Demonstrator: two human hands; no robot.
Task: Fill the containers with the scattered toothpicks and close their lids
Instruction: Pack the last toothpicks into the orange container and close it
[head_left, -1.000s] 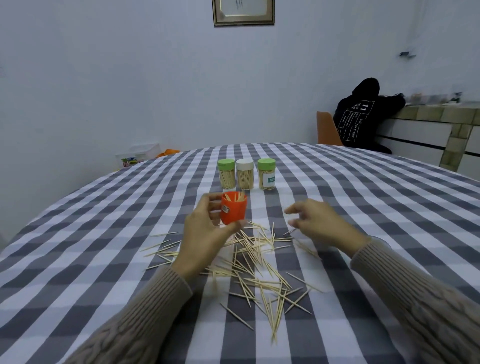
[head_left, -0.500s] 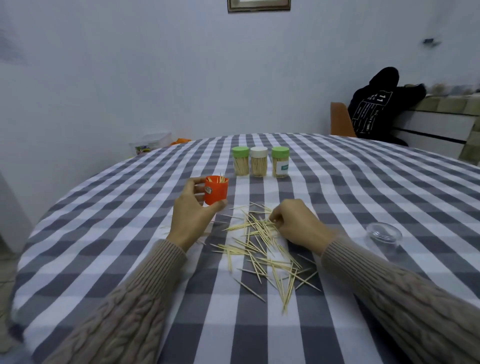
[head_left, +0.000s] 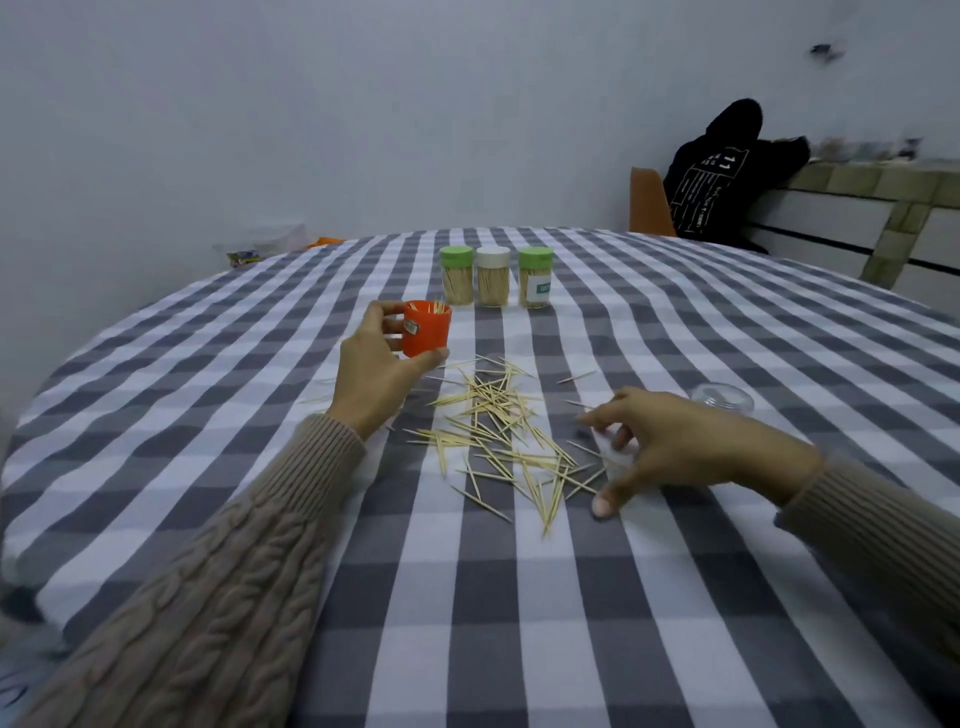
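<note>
The left hand (head_left: 375, 373) holds the orange container (head_left: 426, 328) up, fingers wrapped round it. A few toothpicks stick out of its open top. The right hand (head_left: 670, 448) is spread wide over the pile of toothpicks (head_left: 506, 439) on the checked tablecloth (head_left: 519, 597), holding nothing. This looks like the filling step. Next, it needs to pinch some sticks and drop them in.

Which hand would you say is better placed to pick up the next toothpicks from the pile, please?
Probably the right hand: it hovers open and empty beside the scattered toothpicks, fingers spread just above them. The left hand is occupied gripping the orange container.
</note>
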